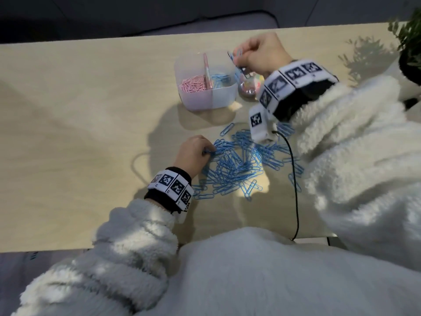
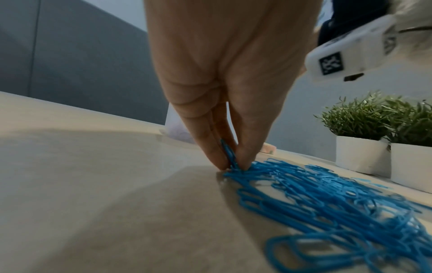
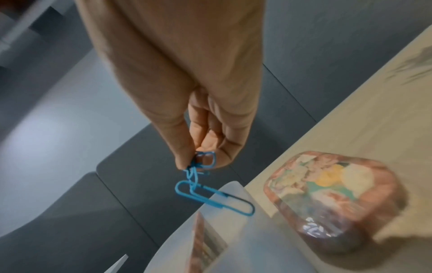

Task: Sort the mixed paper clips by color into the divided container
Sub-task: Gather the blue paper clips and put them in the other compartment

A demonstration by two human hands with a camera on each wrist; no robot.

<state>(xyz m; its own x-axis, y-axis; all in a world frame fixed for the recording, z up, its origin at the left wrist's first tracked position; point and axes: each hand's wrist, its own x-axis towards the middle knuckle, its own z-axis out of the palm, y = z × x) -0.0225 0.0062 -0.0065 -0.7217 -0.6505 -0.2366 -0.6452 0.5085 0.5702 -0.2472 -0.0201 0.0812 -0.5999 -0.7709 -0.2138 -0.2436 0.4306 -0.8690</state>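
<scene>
A pile of blue paper clips (image 1: 241, 165) (image 2: 327, 199) lies on the table's near middle. My left hand (image 1: 193, 152) (image 2: 230, 164) pinches a few blue clips at the pile's left edge, fingertips down on the table. The translucent divided container (image 1: 225, 93) (image 3: 233, 254) stands behind, with pink clips (image 1: 193, 84) in its left compartment and blue clips (image 1: 219, 79) in the right. My right hand (image 1: 262, 53) (image 3: 201, 162) is raised above the container's right rim and pinches a small tangle of blue clips (image 1: 235, 57) (image 3: 210, 192) that dangles from thumb and finger.
A round clear box (image 1: 249, 86) (image 3: 336, 199) with colourful contents stands right of the container. Potted plants (image 1: 410, 42) (image 2: 374, 133) stand at the table's right end. A black cable (image 1: 295, 183) runs from the right wrist over the pile to the near table edge.
</scene>
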